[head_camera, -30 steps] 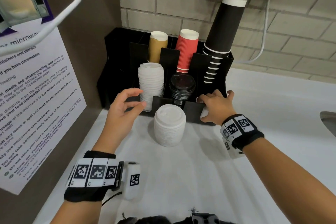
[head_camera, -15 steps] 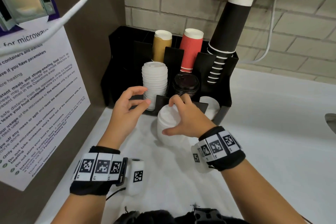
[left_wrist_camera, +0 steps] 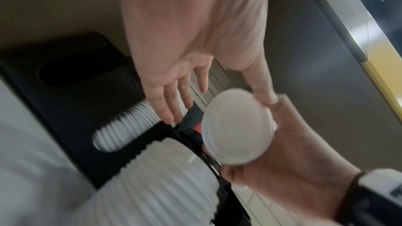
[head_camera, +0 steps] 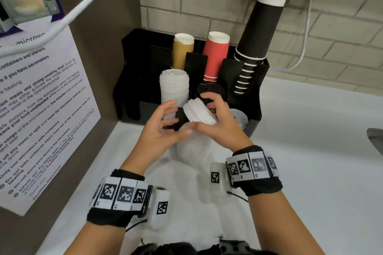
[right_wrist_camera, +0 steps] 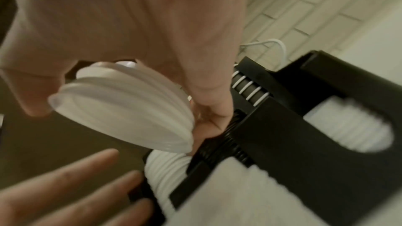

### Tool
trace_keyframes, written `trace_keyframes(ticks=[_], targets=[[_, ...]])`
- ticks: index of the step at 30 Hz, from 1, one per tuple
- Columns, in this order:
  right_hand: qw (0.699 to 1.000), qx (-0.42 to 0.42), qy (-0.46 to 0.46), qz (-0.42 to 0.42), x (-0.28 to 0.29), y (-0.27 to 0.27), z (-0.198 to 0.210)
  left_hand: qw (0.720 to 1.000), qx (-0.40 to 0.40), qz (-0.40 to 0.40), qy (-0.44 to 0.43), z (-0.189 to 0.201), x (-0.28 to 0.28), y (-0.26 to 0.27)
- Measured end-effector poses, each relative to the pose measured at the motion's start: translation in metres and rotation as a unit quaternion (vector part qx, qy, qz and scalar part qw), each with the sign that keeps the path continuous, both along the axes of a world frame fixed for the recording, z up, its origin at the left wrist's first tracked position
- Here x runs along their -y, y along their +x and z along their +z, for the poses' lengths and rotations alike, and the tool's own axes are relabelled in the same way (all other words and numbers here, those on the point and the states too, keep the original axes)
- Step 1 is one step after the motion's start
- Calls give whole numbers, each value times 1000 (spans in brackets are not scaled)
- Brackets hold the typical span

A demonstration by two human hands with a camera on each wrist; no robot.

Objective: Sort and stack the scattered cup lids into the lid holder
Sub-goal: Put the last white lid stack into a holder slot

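Head view: right hand (head_camera: 219,128) grips a short bundle of white lids (head_camera: 200,112), thumb and fingers curled round its rim, tilted on edge, lifted just in front of the black lid holder (head_camera: 253,97). Lids are round, ribbed, nested, slightly translucent. Left hand (head_camera: 159,130) hovers beside the bundle, fingers spread and relaxed, holding nothing. Below the hands, a taller stack of white lids (head_camera: 192,149) stands on the desk (head_camera: 310,161), touching the holder's front. Inside the holder: another white stack (head_camera: 174,87), left slot; black lids (head_camera: 209,89), middle.
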State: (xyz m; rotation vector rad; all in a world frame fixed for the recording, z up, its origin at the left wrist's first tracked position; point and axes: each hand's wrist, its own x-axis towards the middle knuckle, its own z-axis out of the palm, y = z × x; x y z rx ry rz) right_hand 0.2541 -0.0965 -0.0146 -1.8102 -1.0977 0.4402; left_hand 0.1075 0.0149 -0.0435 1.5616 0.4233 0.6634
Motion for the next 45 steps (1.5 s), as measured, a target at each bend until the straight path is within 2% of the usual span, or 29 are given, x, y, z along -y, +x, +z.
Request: trace_keyframes(ticks=[3, 6, 16, 21, 25, 32, 36, 45], targets=[[990, -120, 52, 56, 9, -11, 7, 998, 14, -48, -29, 1, 10, 6], [983, -147, 58, 89, 14, -17, 8, 995, 42, -79, -49, 3, 15, 7], [984, -151, 51, 83, 24, -12, 13, 993, 63, -101, -25, 3, 15, 5], [989, -123, 48, 62, 23, -16, 16, 994, 63, -88, -9, 2, 18, 9], [979, -174, 49, 94, 25, -11, 12, 996, 60, -69, -5, 3, 17, 11], [979, -175, 51, 90, 26, -4, 13, 996, 59, -70, -2, 6, 15, 13], [971, -206, 61, 101, 27, -2, 13, 995, 65, -72, -7, 9, 15, 11], [981, -161, 53, 91, 22, -3, 14, 995, 53, -89, -10, 12, 13, 8]])
